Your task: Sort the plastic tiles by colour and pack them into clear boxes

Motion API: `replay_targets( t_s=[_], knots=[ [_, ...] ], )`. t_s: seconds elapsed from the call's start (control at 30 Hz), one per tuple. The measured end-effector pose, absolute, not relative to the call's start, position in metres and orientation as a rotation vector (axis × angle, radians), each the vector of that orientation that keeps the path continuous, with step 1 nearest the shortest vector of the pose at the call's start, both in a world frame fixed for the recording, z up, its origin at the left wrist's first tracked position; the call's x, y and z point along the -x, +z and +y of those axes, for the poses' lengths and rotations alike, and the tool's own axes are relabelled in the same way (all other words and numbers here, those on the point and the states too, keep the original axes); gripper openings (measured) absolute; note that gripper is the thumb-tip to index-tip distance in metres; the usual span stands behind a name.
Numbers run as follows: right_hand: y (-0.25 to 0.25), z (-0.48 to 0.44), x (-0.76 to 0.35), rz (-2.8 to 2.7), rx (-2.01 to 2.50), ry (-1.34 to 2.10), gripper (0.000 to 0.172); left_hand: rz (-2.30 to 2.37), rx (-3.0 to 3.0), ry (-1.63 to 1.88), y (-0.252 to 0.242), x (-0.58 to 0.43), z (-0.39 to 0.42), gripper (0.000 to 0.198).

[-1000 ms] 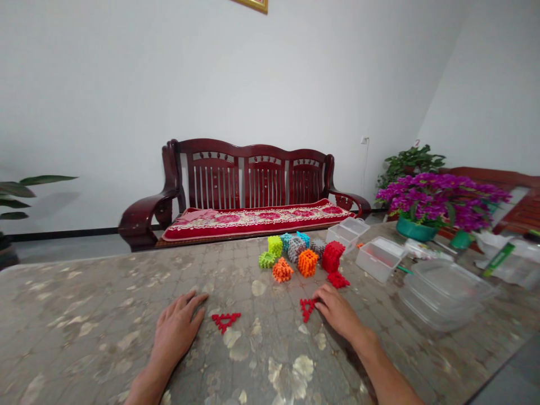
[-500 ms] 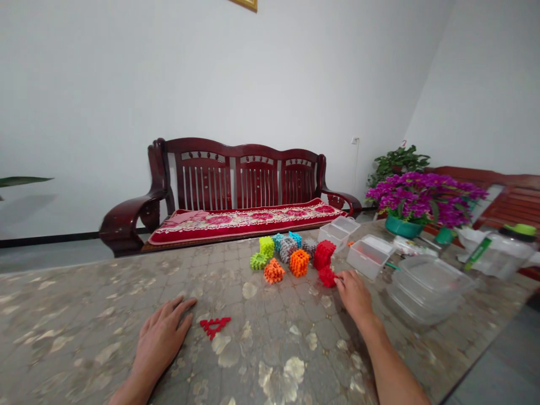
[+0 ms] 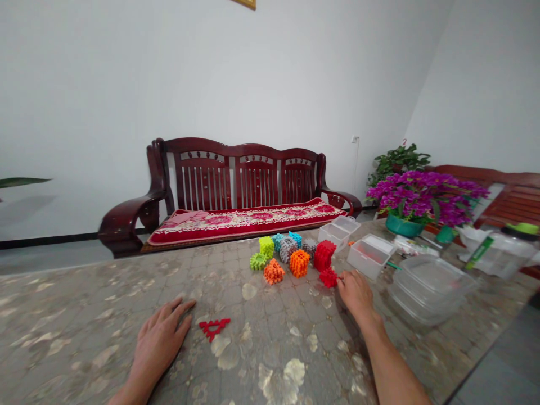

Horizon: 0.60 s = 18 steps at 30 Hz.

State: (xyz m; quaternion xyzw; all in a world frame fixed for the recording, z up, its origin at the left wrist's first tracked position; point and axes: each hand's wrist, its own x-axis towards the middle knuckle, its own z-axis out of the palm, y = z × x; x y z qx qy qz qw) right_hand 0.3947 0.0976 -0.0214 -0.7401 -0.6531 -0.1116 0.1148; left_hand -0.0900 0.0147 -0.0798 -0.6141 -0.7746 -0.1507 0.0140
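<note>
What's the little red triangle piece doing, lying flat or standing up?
Lying flat: the red triangle piece rests with its whole shape spread on the table, just beside the left hand.

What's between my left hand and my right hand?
In the head view, a red triangular piece lies between your left hand and right hand, nearer the left.
</note>
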Motion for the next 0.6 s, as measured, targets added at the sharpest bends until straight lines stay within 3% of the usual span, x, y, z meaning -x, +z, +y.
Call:
replay_targets(
  t_s=[0.4, 0.6],
  knots=[
    [-0.021, 0.094, -0.39, -1.903, 2.072, -0.346, 0.023, -2.411, 1.92, -0.422, -0.079, 0.089, 0.014, 0.041],
    [-0.028, 0.072, -0.314, -2.168, 1.541, 0.252, 0.022, -2.401, 1.922, -0.511, -0.072, 0.082, 0.009, 0.039]
  ],
)
